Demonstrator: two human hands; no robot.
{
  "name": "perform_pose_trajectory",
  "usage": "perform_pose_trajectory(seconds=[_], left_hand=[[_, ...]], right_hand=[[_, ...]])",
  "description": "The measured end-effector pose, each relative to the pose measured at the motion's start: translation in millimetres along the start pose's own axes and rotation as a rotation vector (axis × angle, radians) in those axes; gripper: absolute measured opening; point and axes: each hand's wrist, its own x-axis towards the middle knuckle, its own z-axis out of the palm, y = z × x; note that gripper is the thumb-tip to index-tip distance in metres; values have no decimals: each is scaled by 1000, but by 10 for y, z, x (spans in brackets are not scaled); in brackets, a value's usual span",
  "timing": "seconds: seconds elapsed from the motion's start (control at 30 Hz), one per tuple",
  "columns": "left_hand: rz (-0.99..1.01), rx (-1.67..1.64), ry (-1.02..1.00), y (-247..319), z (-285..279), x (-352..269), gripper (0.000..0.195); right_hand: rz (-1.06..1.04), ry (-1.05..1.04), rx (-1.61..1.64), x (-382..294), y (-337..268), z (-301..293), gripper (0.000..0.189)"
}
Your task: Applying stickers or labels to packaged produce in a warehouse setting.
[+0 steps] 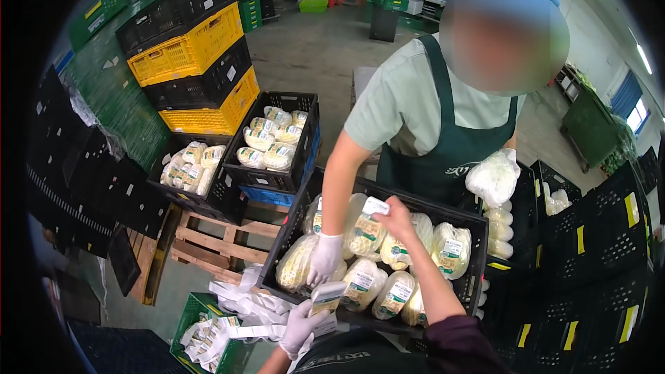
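My left hand point(300, 326), in a white glove, grips a stack of printed labels point(328, 296) at the near edge of a black plastic crate point(375, 320). Inside the crate lie several wrapped napa cabbages point(362, 281), many with a green-and-tan label on top. My bare right hand point(396, 218) reaches over the crate and holds a white label point(376, 206) between its fingers, against the upper end of a labelled cabbage point(365, 236). A co-worker's gloved hand point(326, 257) touches a cabbage point(296, 265) at the crate's left side.
Across the crate stands a co-worker in a green apron point(441, 150), holding a wrapped cabbage point(493, 179). Filled crates point(273, 179) and a wooden pallet point(223, 239) are at left, below stacked yellow crates point(208, 47). A green bin point(195, 304) holds labels beside white backing strips point(249, 296). Black crates point(587, 280) rise at right.
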Motion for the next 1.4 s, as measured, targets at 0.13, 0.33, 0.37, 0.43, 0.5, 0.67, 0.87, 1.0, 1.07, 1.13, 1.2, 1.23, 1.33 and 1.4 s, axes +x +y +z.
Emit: perform_pose_trajectory(seconds=[0.13, 0.33, 0.37, 0.43, 0.5, 0.67, 0.87, 1.0, 1.07, 1.13, 1.2, 1.23, 1.33, 1.4], left_hand=[[46, -78, 50, 158, -122, -81, 38], [46, -27, -68, 326, -251, -60, 35], [64, 71, -173, 361, -257, -42, 39], [31, 38, -279, 600, -252, -85, 46], [421, 8, -117, 769, -255, -93, 42], [246, -77, -4, 855, -320, -284, 9], [261, -106, 185, 696, -352, -377, 12], [135, -114, 34, 365, -480, -426, 29], [1, -12, 37, -172, -683, -471, 31], [-33, -25, 92, -793, -996, -506, 28], [-150, 30, 143, -1358, -1555, -631, 24], [-178, -162, 210, -1141, -1660, -777, 24], [-46, -154, 600, -1474, -2522, -1504, 24], [-71, -75, 682, -1890, -3387, -1952, 28]], right_hand=[[-45, 45, -465, -104, 33, 280, 57], [-23, -651, 294, -1199, -1339, -190, 44], [-111, -652, 445, -1413, -1591, -181, 34], [-249, -492, 309, -1679, -1717, -90, 10], [-151, -466, 282, -1793, -1811, -25, 10], [-323, -275, 306, -1930, -2005, 61, 11], [-445, -104, 252, -2004, -2182, 251, 10], [-430, 67, 261, -1717, -2277, 388, 5], [-140, -18, 304, -1362, -2217, 515, 11], [-47, -103, 180, -1116, -1667, 963, 17], [-86, -104, 83, -1018, -1143, 1307, 21], [-99, -101, 28, -1023, -851, 1437, 23], [-5, -77, -168, -1184, -941, 1706, 47], [73, -103, -113, -1264, -1058, 1723, 66]])
